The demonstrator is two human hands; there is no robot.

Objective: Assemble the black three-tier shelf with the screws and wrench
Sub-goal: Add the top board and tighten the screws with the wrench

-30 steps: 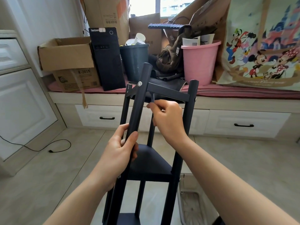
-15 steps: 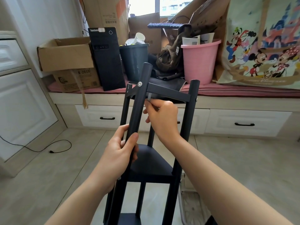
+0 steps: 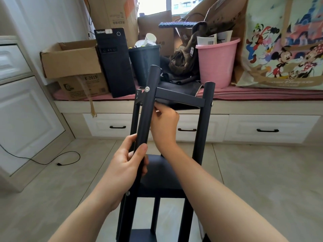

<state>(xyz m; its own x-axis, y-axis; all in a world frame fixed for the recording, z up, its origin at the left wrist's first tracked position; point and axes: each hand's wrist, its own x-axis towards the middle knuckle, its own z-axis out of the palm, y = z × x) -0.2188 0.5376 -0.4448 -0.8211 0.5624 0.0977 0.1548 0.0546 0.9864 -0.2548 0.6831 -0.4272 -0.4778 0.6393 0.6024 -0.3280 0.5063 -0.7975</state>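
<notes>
Behind the shelf (image 3: pixel 162 173), at twelve o'clock, ran a window bench (image 3: pixel 262 102) with three black drawer handles, crowded with cardboard boxes, one black computer tower (image 3: pixel 115 62), one dark bin (image 3: pixel 145 62) and one pink bucket (image 3: pixel 216 62). My left hand (image 3: pixel 125 165) wrapped its fingers and thumb around the nearest of the four black posts (image 3: pixel 145 123), at seven o'clock from the top tier (image 3: pixel 180 96), with three silver screw heads showing on the frame. My right hand (image 3: pixel 164 123) was curled up just under that tier beside the post, its fingertips pinched together, though I could not tell what they held.
</notes>
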